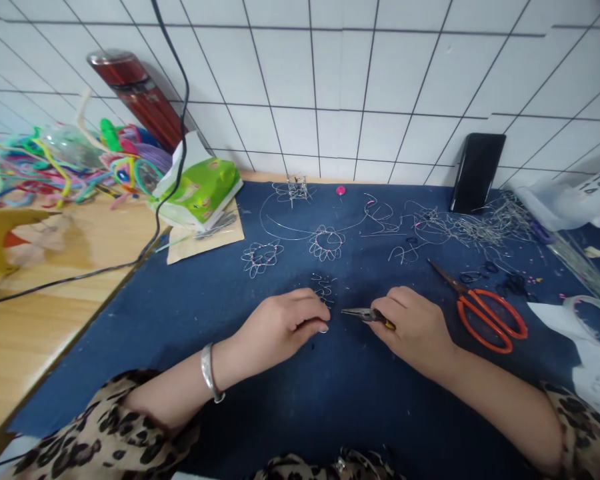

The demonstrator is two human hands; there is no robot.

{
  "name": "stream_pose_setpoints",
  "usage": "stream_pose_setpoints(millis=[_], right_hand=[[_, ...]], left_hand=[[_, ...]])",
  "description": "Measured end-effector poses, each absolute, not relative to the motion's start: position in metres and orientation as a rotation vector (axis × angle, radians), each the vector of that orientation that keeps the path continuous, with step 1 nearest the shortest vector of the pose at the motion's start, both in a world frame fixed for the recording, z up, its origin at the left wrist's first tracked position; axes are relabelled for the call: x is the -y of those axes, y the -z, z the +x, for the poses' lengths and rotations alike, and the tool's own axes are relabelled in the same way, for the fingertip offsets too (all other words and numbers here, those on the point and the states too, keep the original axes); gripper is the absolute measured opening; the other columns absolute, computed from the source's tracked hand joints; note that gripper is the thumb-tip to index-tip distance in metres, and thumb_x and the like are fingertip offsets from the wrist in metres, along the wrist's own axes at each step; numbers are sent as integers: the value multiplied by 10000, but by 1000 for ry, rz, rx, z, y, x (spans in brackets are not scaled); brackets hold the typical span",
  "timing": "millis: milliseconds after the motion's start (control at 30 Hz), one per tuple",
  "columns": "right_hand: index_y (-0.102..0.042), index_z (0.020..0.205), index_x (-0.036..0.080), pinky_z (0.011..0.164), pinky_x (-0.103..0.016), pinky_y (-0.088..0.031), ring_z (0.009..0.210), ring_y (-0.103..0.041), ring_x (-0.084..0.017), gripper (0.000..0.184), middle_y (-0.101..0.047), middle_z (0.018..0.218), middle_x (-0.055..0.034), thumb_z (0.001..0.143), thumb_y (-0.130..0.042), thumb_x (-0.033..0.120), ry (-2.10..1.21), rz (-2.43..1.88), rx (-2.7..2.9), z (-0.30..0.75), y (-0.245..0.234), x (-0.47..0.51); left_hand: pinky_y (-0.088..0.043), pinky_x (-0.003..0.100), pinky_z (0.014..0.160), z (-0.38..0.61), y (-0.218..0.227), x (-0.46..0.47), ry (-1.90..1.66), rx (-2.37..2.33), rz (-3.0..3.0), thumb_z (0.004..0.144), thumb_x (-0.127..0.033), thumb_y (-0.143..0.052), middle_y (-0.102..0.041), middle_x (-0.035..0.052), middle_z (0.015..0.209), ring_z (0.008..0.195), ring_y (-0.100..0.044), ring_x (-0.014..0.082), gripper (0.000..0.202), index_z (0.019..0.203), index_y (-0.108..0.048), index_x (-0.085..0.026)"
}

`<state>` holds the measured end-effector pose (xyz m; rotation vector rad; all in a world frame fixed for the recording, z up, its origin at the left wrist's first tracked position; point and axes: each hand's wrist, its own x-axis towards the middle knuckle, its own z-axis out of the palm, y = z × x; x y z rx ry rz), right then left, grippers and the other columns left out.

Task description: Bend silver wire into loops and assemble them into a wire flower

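My left hand (293, 323) is pinched closed, and a thin silvery curve of wire (324, 331) shows at the thumb tip. Just beyond its fingers lie several small bent wire pieces (323, 285) on the dark blue mat (360, 413). In my right hand (413, 327) is a pair of needle-nose pliers (360, 313), its jaws pointing left toward my left fingertips with a small gap between. Further back on the mat lie two looped wire rings shaped like flowers, one on the left (262, 257) and one in the middle (327, 244).
Orange-handled scissors (490, 319) lie right of my right hand. Behind them are a tangle of wire (490, 223), a phone (478, 173) leaning on the tiled wall and a white mug (575, 193). At left are a tissue pack (205, 193), a black cable (155, 230) and a yellow glue gun (0, 237).
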<state>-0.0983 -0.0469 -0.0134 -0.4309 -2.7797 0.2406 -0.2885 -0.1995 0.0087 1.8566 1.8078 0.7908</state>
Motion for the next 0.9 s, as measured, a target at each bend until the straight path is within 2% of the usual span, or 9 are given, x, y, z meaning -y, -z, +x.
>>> stream_pose_setpoints(millis=[133, 433, 633, 767, 900], right_hand=[[-596, 741, 184, 650, -245, -334, 705, -470, -133, 152, -523, 692, -18, 818, -511, 285, -266, -425, 2793, -99, 14, 46], [-595, 726, 182, 647, -248, -337, 702, -474, -133, 149, -526, 686, -17, 806, -518, 282, -269, -372, 2809, -99, 13, 47], [-592, 733, 186, 651, -249, -336, 701, -469, -131, 128, -523, 689, -11, 803, -520, 266, -307, -378, 2817, -99, 14, 47], [-590, 724, 183, 648, -248, -334, 694, -464, -127, 117, -519, 682, -9, 795, -532, 256, -329, -364, 2797, -99, 14, 47], [-589, 717, 183, 640, -249, -330, 689, -461, -128, 125, -519, 677, -9, 796, -531, 260, -334, -343, 2796, -99, 13, 47]], left_hand=[[-447, 307, 791, -282, -5, 199, -545, -1771, 2108, 875, -134, -429, -589, 60, 949, 887, -552, 172, 226, 1017, -595, -192], [-454, 337, 788, -278, -12, 200, -296, -1774, 2213, 854, -49, -359, -573, 84, 926, 880, -534, 196, 310, 1061, -558, -166], [-431, 332, 811, -287, -17, 201, -323, -1751, 2251, 847, -43, -366, -568, 80, 959, 881, -515, 191, 318, 1053, -569, -176], [-434, 313, 777, -291, -17, 201, -358, -1730, 2259, 853, -61, -372, -576, 73, 870, 837, -520, 185, 290, 998, -595, -176], [-441, 316, 750, -290, -17, 203, -296, -1721, 2228, 816, -9, -368, -566, 78, 868, 826, -514, 190, 353, 1052, -580, -164]])
